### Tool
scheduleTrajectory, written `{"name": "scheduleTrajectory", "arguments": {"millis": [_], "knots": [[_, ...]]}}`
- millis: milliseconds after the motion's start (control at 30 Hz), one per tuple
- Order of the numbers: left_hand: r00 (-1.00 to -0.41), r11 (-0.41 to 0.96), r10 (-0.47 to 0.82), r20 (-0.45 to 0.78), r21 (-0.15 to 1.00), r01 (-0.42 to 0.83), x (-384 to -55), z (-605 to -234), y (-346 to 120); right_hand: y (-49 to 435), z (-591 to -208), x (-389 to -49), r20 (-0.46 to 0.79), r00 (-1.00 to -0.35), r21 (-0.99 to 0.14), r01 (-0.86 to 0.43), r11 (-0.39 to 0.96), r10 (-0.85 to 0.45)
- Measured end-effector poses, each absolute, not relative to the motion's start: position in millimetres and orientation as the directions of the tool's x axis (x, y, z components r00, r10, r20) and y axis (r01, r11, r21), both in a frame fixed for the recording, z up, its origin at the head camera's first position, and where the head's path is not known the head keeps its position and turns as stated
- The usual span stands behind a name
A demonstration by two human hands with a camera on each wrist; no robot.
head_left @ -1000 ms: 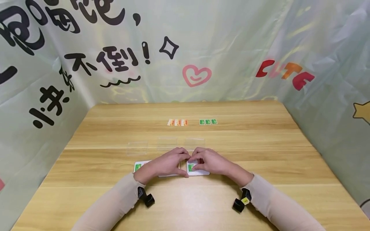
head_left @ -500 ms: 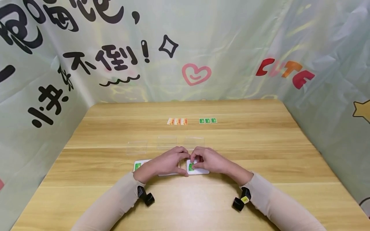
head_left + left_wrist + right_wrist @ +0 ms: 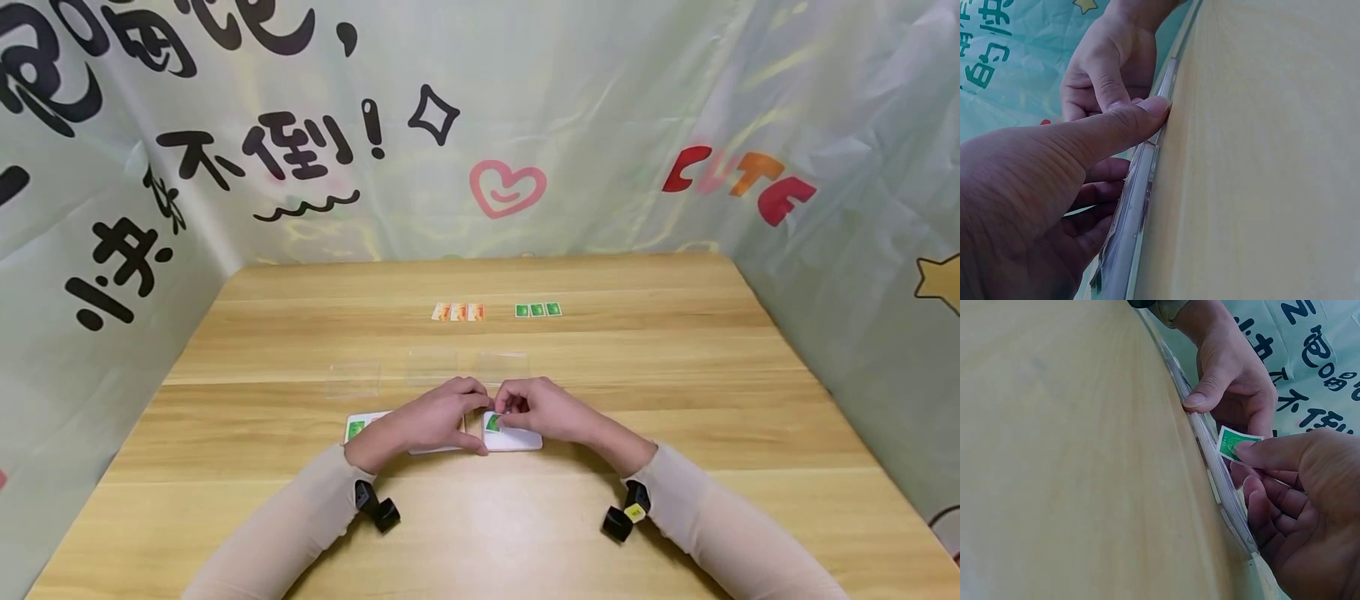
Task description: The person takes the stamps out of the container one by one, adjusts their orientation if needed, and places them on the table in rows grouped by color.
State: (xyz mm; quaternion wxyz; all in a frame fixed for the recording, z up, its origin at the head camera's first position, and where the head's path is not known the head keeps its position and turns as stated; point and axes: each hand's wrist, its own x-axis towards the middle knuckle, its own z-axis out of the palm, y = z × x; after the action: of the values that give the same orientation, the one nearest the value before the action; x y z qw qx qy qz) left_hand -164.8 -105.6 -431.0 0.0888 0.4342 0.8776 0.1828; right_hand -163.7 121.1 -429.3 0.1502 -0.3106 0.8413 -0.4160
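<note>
A small green stamp [image 3: 1228, 441] sat pinched between the thumb and fingers of a person's right hand [image 3: 543, 410], tilted at the 10 o'clock corner of a white card [image 3: 519, 442] on a wooden table [image 3: 480, 533]. The left hand [image 3: 435, 418] gripped that card by its 9 o'clock end, spread fairly wide — thumb against the near edge, fingers at the far edge.

The stamp's position had just changed. In the head view half a second earlier it lay squarer, about midway up the card's left side; now it had slid toward 12 o'clock and canted, while the left hand held its place. That shift suggested the stamp was loose and its spot on the card unsettled. Whether its underside touched the card was hard to tell, since the fingers masked part of it.

At 9 o'clock, a second card [image 3: 437, 451] showed mostly as an edge beneath the left hand, and beyond it a third card [image 3: 369, 417] bore another green stamp [image 3: 355, 429]. Three clear sheets [image 3: 432, 365] lay from roughly 10 to 12 o'clock. Farther off, three orange stamps [image 3: 458, 312] were lined up at 11 o'clock and three more green stamps [image 3: 537, 310] just past 12.
</note>
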Motion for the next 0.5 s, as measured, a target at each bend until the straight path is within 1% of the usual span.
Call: {"name": "scheduleTrajectory", "arguments": {"millis": [500], "knots": [[-0.614, 0.564, 0.789, -0.004, 0.398, 0.723, -163.7, -431.6, -105.2, 124.4, -427.7, -164.7, 0.011, -0.770, -0.832, -0.361, 0.422, -0.638]]}}
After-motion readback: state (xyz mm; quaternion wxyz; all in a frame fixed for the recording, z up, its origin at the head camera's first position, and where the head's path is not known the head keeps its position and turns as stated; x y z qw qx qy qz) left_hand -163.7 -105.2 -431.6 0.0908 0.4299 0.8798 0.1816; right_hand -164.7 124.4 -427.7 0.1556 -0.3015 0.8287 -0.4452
